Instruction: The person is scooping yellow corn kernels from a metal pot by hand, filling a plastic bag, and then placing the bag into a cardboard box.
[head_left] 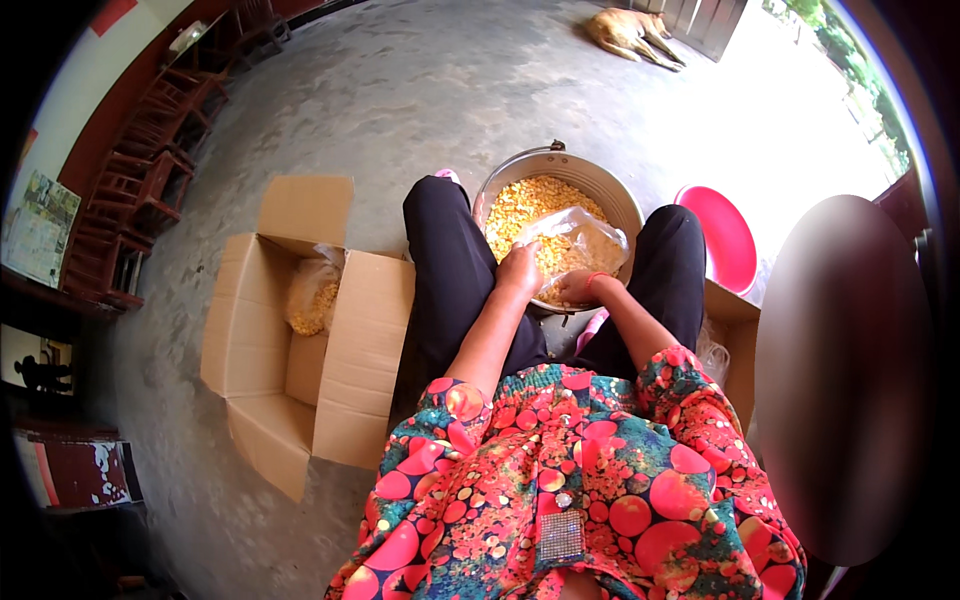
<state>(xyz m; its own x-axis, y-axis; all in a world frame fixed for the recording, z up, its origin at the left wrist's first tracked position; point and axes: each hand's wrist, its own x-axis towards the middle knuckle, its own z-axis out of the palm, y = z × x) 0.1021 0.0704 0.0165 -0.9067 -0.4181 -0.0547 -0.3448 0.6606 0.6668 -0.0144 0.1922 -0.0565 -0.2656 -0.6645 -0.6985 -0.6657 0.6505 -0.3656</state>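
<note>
Between my knees stands a metal bucket (615, 190) filled with yellow corn kernels (535, 205). Over the kernels lies a clear plastic bag (590, 228), its film bunched up and partly see-through. My left hand (518, 272) is closed on the near left edge of the bag. Beside it, my right hand (577, 288), with a red band at the wrist, reaches in low at the bucket's near side, against the bag and the kernels. Its fingertips are hidden, so its grip does not show.
An open cardboard box (360, 350) on my left contains a clear bag of kernels (314, 300). To the right are a pink basin (722, 238) and another cardboard box (738, 350). Wooden chairs (150, 185) line the left wall. A dog (632, 35) lies by the doorway.
</note>
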